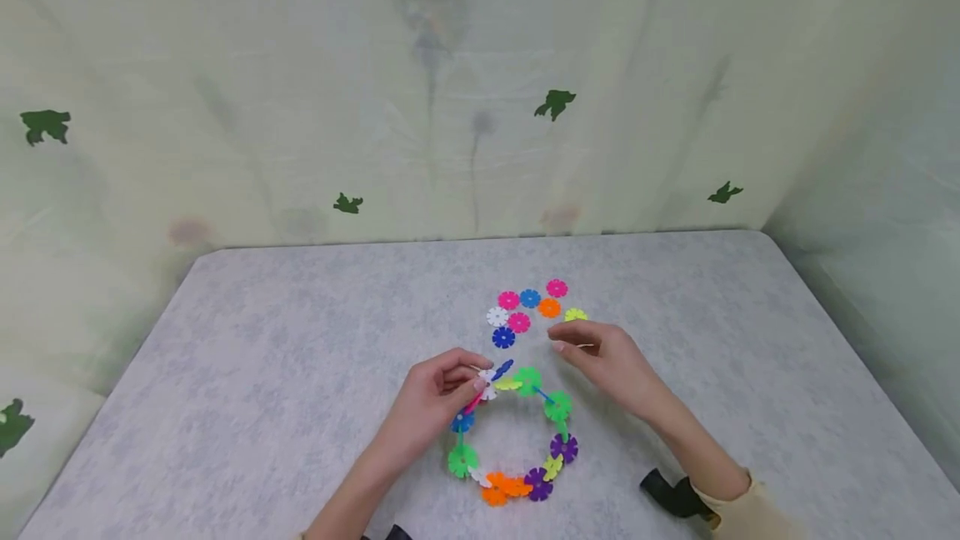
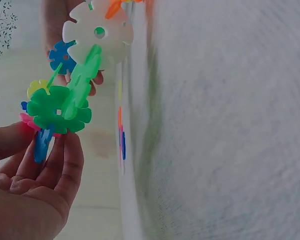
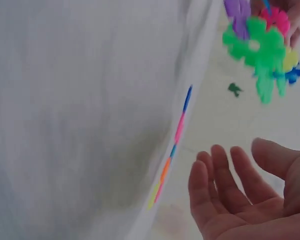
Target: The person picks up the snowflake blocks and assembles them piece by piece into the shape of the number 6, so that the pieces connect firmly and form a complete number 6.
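Note:
A ring of slotted flower-shaped plastic discs, joined edge to edge, is held by my left hand (image 1: 435,394). Thumb and fingers pinch it at its upper left, beside a white disc (image 1: 487,385) and a dark blue disc (image 1: 503,369) that juts outward. Green discs (image 1: 557,407), purple ones (image 1: 538,483) and orange ones (image 1: 496,489) make up other parts of the ring. In the left wrist view, a green disc (image 2: 59,110) and a large pale disc (image 2: 98,33) rise above the fingers. My right hand (image 1: 607,357) hovers apart from the ring, fingers relaxed, holding nothing.
Loose discs lie flat on the grey table (image 1: 285,373) beyond the ring: pink (image 1: 557,288), orange (image 1: 549,307), white (image 1: 497,317), dark blue (image 1: 503,337) and yellow (image 1: 575,315). A pale curtain (image 1: 300,107) with green bird shapes hangs behind the table.

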Demonstrator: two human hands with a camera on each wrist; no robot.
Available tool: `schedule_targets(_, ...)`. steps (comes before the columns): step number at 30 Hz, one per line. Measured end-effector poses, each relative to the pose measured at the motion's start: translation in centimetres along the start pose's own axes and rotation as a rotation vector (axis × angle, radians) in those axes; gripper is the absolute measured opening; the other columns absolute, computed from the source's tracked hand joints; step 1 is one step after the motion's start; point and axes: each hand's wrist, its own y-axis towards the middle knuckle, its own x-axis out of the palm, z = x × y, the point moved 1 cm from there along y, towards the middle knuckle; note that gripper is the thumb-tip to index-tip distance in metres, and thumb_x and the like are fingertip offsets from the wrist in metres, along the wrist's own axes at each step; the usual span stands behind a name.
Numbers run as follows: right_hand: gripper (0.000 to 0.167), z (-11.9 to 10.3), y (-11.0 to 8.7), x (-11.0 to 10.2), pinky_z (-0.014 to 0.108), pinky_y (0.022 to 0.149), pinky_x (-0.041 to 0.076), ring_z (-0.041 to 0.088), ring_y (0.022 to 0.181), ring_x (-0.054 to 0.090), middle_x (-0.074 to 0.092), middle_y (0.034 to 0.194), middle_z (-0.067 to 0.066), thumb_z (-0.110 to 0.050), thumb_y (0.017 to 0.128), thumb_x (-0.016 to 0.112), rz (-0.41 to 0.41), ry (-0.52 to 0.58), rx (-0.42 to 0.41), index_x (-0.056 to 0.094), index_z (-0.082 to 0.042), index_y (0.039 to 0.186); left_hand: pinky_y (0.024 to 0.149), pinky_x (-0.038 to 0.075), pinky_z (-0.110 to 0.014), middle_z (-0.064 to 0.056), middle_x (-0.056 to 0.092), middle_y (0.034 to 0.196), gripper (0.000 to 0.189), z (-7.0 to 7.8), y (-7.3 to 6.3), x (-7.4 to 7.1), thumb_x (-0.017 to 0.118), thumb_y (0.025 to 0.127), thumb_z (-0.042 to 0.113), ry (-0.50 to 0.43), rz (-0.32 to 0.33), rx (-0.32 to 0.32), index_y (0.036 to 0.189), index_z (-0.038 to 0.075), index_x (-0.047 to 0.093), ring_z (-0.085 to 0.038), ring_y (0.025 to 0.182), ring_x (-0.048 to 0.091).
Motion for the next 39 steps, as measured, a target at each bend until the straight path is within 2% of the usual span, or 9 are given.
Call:
schedule_targets(7, 0.033, 1.4, 3.4, -3.7, 0.039, 0.083, 0.054, 0.028, 0.105, 0.059, 0.063, 0.122, 0.013, -0.013, 0.097, 0.061, -0.154, -0.186, 0.008, 0.061, -0.002, 0.129, 0.073, 0.052, -0.025, -0.008, 0.068, 0.106, 0.024, 0.2, -0.1, 0.1, 0.058, 0.098, 0.004, 0.014, -0.013, 0.024, 0.116, 0.013, 0.071, -0.031, 0.087, 0.060)
schedule_targets(11, 0.036, 2.6, 5.1, -4.6, 0.041, 0.085, 0.053, 0.031, 0.105, 0.058, 0.060, 0.124, 0.017, -0.010, 0.095, 0.062, -0.235, -0.242, 0.014, 0.058, 0.002, 0.129, 0.073, 0.052, -0.025, -0.007, 0.067, 0.113, 0.026, 0.0, -0.1, 0.1, 0.055, 0.099, 0.004, 0.007, -0.017, 0.019, 0.115, 0.016, 0.072, -0.032, 0.089, 0.059)
schedule_targets(13, 0.036, 3.2, 5.6, -4.8, 0.043, 0.086, 0.052, 0.033, 0.105, 0.058, 0.061, 0.122, 0.018, -0.008, 0.094, 0.063, -0.246, -0.255, -0.023, 0.059, 0.005, 0.127, 0.074, 0.053, -0.026, -0.006, 0.068, 0.115, 0.026, 0.0, -0.1, 0.0, 0.055, 0.099, 0.004, 0.006, -0.015, 0.015, 0.114, 0.017, 0.072, -0.031, 0.090, 0.059)
schedule_targets(20, 0.027, 4.6, 6.5, -4.4, 0.043, 0.085, 0.047, 0.029, 0.101, 0.055, 0.065, 0.109, 0.011, -0.005, 0.087, 0.072, -0.189, -0.260, -0.088, 0.068, -0.001, 0.114, 0.076, 0.054, -0.029, -0.001, 0.068, 0.114, 0.026, 0.0, -0.1, 0.2, 0.056, 0.099, 0.004, 0.003, -0.011, -0.003, 0.115, 0.017, 0.072, -0.028, 0.090, 0.061)
schedule_targets(25, 0.021, 4.3, 6.5, -4.1, 0.037, 0.079, 0.048, 0.024, 0.092, 0.056, 0.064, 0.097, 0.005, -0.005, 0.084, 0.075, -0.147, -0.269, 0.002, 0.067, -0.008, 0.103, 0.071, 0.053, -0.025, -0.003, 0.068, 0.111, 0.026, 0.0, -0.1, 0.3, 0.057, 0.098, 0.004, -0.004, -0.006, -0.004, 0.114, 0.017, 0.072, -0.033, 0.087, 0.060)
schedule_targets(27, 0.019, 4.1, 6.2, -4.0, 0.036, 0.075, 0.049, 0.023, 0.087, 0.057, 0.063, 0.093, 0.004, -0.006, 0.085, 0.075, -0.130, -0.276, 0.051, 0.065, -0.011, 0.101, 0.071, 0.053, -0.025, -0.004, 0.068, 0.111, 0.026, 0.0, -0.1, 0.4, 0.058, 0.098, 0.003, -0.003, -0.003, -0.003, 0.114, 0.017, 0.072, -0.033, 0.087, 0.060)
schedule_targets(31, 0.014, 3.6, 5.4, -3.8, 0.034, 0.070, 0.050, 0.022, 0.082, 0.057, 0.063, 0.090, 0.003, -0.007, 0.089, 0.069, -0.100, -0.306, 0.078, 0.066, -0.016, 0.100, 0.074, 0.054, -0.026, -0.002, 0.068, 0.112, 0.026, 0.0, -0.1, 0.4, 0.058, 0.098, 0.004, 0.009, 0.002, -0.001, 0.114, 0.019, 0.072, -0.027, 0.088, 0.061)
schedule_targets(34, 0.013, 3.2, 4.6, -3.6, 0.032, 0.068, 0.050, 0.021, 0.082, 0.059, 0.064, 0.092, 0.002, -0.007, 0.092, 0.064, -0.080, -0.291, 0.048, 0.067, -0.017, 0.099, 0.076, 0.055, -0.029, 0.000, 0.068, 0.113, 0.026, 0.0, -0.1, 0.4, 0.058, 0.098, 0.004, 0.015, 0.004, 0.007, 0.114, 0.019, 0.072, -0.023, 0.089, 0.061)
schedule_targets(39, 0.013, 2.5, 3.4, -3.0, 0.031, 0.067, 0.054, 0.021, 0.078, 0.063, 0.065, 0.092, 0.004, -0.002, 0.096, 0.060, -0.050, -0.173, 0.000, 0.067, -0.011, 0.101, 0.078, 0.055, -0.032, -0.002, 0.068, 0.115, 0.026, -0.1, -0.1, 0.4, 0.058, 0.098, 0.005, 0.014, 0.003, 0.018, 0.114, 0.019, 0.072, -0.022, 0.090, 0.062)
